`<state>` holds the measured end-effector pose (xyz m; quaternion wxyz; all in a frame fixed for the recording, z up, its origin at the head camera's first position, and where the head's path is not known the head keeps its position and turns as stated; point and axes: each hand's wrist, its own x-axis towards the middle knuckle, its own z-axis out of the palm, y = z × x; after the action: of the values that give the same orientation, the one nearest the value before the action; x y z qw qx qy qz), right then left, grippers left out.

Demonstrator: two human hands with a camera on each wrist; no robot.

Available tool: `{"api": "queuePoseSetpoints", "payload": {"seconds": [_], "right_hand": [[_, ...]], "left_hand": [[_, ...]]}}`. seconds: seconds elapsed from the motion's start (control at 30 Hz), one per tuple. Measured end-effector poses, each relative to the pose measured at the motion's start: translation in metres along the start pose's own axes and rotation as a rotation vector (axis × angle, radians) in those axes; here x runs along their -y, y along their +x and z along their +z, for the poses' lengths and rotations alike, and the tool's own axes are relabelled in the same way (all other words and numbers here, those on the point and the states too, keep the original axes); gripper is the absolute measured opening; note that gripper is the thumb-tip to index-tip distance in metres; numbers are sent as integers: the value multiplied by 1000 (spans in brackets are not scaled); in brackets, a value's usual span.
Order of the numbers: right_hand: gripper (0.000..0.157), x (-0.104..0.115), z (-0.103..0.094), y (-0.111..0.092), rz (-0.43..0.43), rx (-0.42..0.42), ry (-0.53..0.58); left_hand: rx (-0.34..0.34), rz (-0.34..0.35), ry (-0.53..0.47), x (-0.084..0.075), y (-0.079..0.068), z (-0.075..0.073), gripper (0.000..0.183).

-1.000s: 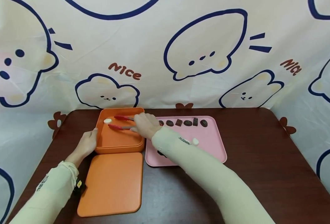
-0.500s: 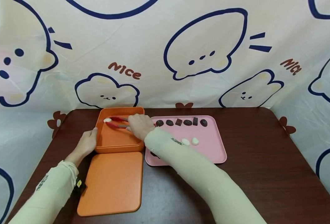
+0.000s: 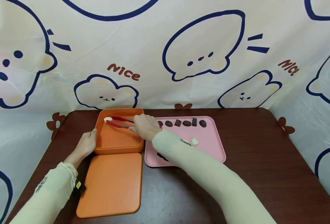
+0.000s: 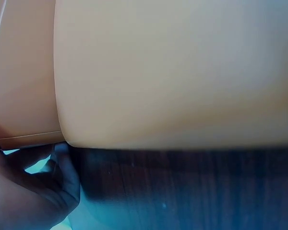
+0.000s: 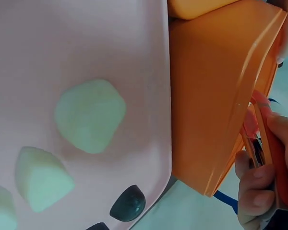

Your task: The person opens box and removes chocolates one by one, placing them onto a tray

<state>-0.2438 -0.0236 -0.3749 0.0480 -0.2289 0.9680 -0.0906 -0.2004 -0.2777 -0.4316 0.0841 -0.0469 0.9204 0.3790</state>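
In the head view my left hand [image 3: 87, 142] grips the left wall of the open orange box [image 3: 117, 150], thumb at the rim; the left wrist view shows its curled fingers [image 4: 62, 167] by the box's lower corner. My right hand [image 3: 146, 126] holds a pair of tongs [image 3: 120, 125] with red tips, reaching into the box. The tips come right up to a white chocolate-like piece [image 3: 107, 119] near the box's back left corner. In the right wrist view my fingers [image 5: 259, 177] wrap round the tongs' red handle [image 5: 278, 158].
Right of the box lies a pink tray [image 3: 208, 152] with a back row of dark chocolates [image 3: 186, 123] and white pieces [image 5: 91, 115] further forward. My right forearm hides part of it. An orange lid [image 3: 110, 185] lies in front of the box. A printed cloth [image 3: 153, 93] hangs behind the table.
The tongs have moved left from beside the white piece until their tips meet it, and the tips have drawn closer together. My left hand keeps its place on the box.
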Motion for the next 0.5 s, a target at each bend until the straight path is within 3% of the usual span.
{"api": "queuePoseSetpoints", "payload": {"seconds": [0.5], "right_hand": [[34, -10, -1, -32, -11, -31, 67]], "left_hand": [[-9, -9, 13, 2, 0, 2, 56]]}}
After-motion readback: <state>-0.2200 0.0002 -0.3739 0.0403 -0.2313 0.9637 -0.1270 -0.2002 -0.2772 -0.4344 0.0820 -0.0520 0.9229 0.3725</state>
